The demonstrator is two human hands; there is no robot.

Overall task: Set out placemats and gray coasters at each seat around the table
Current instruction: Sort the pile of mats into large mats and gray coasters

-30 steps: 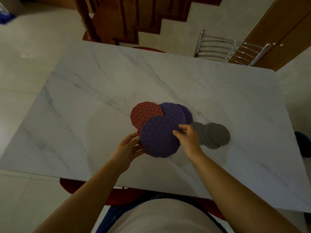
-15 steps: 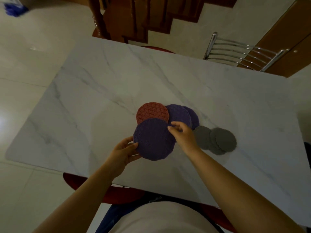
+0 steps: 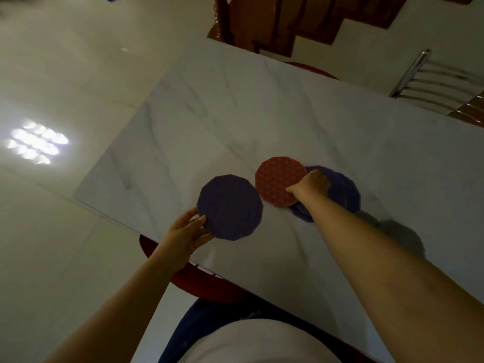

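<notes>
My left hand (image 3: 187,233) grips the near-left edge of a round purple placemat (image 3: 230,206), held just above the white marble table (image 3: 235,121) near its front edge. My right hand (image 3: 311,184) rests with fingers curled on a red placemat (image 3: 277,180) that tops a pile of purple placemats (image 3: 343,192) at the table's middle. Gray coasters (image 3: 403,233) lie blurred to the right, partly hidden behind my right forearm.
A red seat (image 3: 183,273) pokes out under the table's near edge. A chrome-backed chair (image 3: 429,82) stands at the far right, and a wooden chair (image 3: 264,24) at the far side. Glossy white floor tiles lie to the left.
My left hand has carried the purple placemat leftward away from the pile. My right hand let go of it and moved onto the red placemat. The view swung left.
</notes>
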